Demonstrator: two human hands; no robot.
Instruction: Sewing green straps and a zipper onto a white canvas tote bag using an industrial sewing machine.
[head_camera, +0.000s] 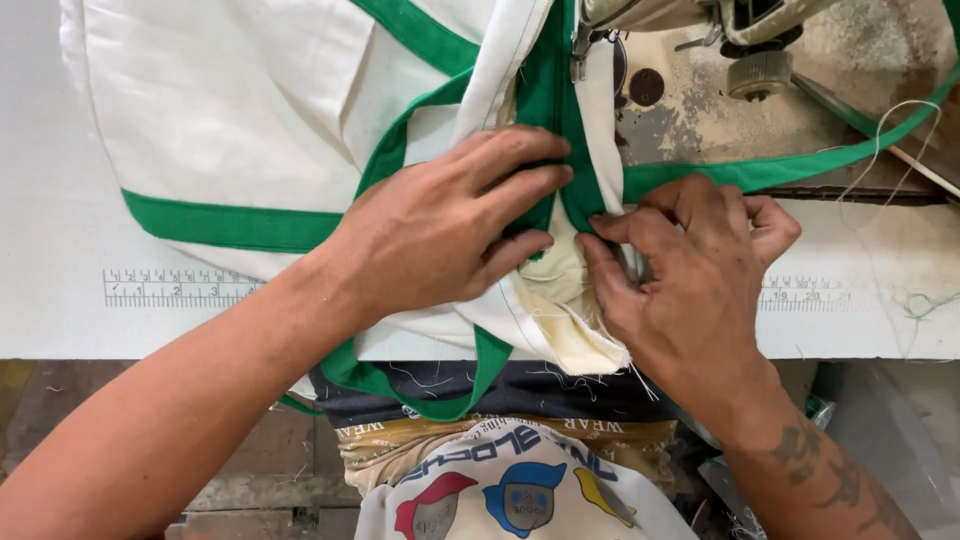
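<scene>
My left hand (440, 225) lies flat on a cream cloth bag piece (230, 110) edged with green binding tape (230, 225), its fingers pressing the folded green strip (548, 90) that runs up to the sewing machine's presser foot (582, 45). My right hand (690, 265) pinches the cloth and green strip just right of the left fingertips, thumb and forefinger closed on the fabric edge. A loose length of green tape (800, 165) trails off to the right.
The sewing machine head (740, 30) and its dusty metal bed (690, 110) sit at the top right. The white table (60, 300) carries a printed ruler strip (175, 288) along its front edge. Loose threads (900, 125) hang at right.
</scene>
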